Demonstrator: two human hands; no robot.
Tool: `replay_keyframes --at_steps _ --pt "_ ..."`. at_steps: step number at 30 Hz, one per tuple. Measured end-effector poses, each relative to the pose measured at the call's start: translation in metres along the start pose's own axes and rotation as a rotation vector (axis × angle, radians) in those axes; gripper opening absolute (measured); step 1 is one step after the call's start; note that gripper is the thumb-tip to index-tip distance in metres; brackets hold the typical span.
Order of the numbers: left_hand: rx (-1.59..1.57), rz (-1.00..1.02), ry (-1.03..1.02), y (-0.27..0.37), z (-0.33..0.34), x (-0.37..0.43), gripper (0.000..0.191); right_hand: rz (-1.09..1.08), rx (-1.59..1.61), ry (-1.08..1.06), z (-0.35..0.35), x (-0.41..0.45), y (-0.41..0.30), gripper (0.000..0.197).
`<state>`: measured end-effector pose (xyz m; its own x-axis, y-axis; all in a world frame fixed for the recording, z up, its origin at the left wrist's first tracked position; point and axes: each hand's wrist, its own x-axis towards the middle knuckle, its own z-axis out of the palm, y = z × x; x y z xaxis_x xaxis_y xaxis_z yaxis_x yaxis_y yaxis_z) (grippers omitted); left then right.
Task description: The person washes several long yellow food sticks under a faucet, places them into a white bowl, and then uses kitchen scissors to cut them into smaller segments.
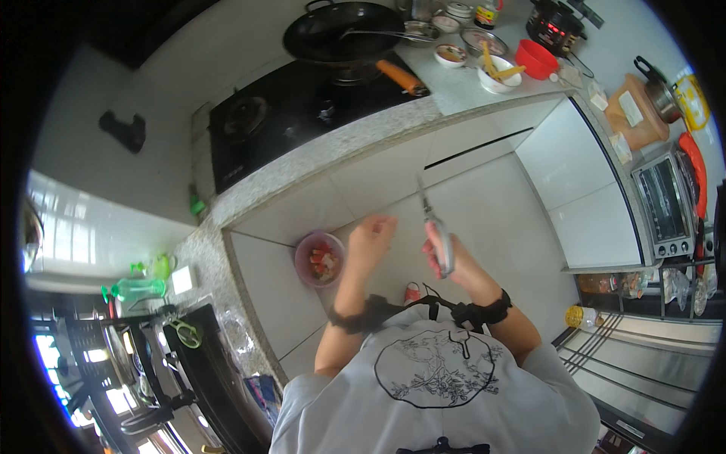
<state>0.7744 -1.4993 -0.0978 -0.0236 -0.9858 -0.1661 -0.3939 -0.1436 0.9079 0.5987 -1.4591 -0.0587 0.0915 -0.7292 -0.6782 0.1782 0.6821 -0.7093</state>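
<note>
My right hand (448,258) grips a pair of kitchen scissors (435,227) by grey and pink handles. Their blades point away from me, towards the cabinet under the counter, and look blurred. My left hand (371,241) is raised beside them, apart from the scissors, with its fingers curled. Motion blur hides whether anything small is between those fingers. Below and left of that hand, a pinkish bucket (300,272) stands on the floor by the cabinets, with red and pale scraps (323,262) inside.
Ahead is a black gas hob (272,130) bearing a wok (317,48) with a long-handled utensil in it. Bowls, a red bowl (536,59) and an electric cooker (553,28) crowd the counter. A toaster oven (663,198) stands right; a green bottle (139,289) lies left.
</note>
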Motion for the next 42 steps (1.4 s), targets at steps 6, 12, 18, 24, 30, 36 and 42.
replay_keyframes --at_steps 6,12,18,24,30,36,42 --pt "0.085 0.109 -0.303 0.074 0.119 0.055 0.033 -0.057 0.408 0.120 -0.127 0.023 -0.012 0.058" --pt "0.151 0.192 -0.302 0.109 0.197 0.139 0.031 -0.189 0.260 0.280 -0.197 0.053 -0.058 0.061" --pt "0.154 0.332 -0.164 0.148 0.265 0.236 0.025 -0.156 0.052 0.391 -0.256 0.091 -0.135 0.057" --pt "0.182 0.426 -0.021 0.198 0.309 0.315 0.018 -0.197 0.044 0.366 -0.317 0.112 -0.207 0.058" --pt "0.278 0.486 0.033 0.218 0.354 0.379 0.017 -0.292 -0.021 0.250 -0.380 0.150 -0.273 0.057" --pt "0.642 0.475 0.104 0.220 0.395 0.411 0.015 -0.320 -0.153 -0.057 -0.440 0.190 -0.316 0.055" --pt "0.840 0.345 0.162 0.212 0.413 0.415 0.012 -0.291 -0.345 -0.373 -0.482 0.212 -0.342 0.054"
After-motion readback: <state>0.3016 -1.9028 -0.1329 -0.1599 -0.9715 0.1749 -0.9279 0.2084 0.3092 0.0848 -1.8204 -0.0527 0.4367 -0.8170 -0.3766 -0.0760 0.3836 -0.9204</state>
